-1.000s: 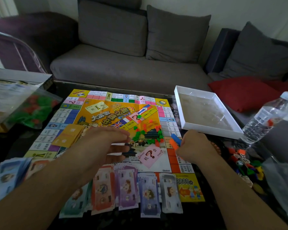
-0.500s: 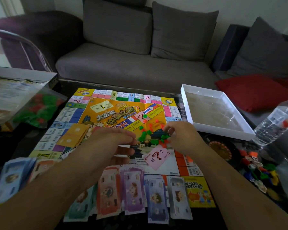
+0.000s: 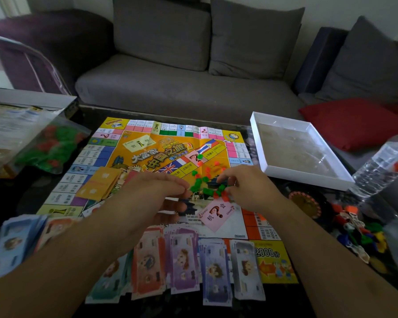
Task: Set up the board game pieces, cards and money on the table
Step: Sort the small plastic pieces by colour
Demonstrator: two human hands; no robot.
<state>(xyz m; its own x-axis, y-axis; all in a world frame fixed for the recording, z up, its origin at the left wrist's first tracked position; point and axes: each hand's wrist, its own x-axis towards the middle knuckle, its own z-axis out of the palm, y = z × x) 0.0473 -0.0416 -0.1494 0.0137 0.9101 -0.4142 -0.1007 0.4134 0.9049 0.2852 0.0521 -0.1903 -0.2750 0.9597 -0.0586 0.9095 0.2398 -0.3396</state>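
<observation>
The money (image 3: pixel 186 267) is laid out, but little houses (image 3: pixel 207 182) are picked at by the right hand (image 3: pixel 244 187), while the left hand (image 3: pixel 156 191) is kept loose.

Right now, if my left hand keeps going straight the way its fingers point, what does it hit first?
Most likely the green and red houses piled mid-board: the left hand points right, fingertips almost at them. Just beyond is the right hand. Depth is hard to judge.

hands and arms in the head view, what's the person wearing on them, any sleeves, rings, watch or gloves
Nothing visible: the left hand and right hand are bare, no gloves, and no rings or watch show. Both forearms are uncovered down to the bottom frame edge, with no sleeves in view.
</observation>
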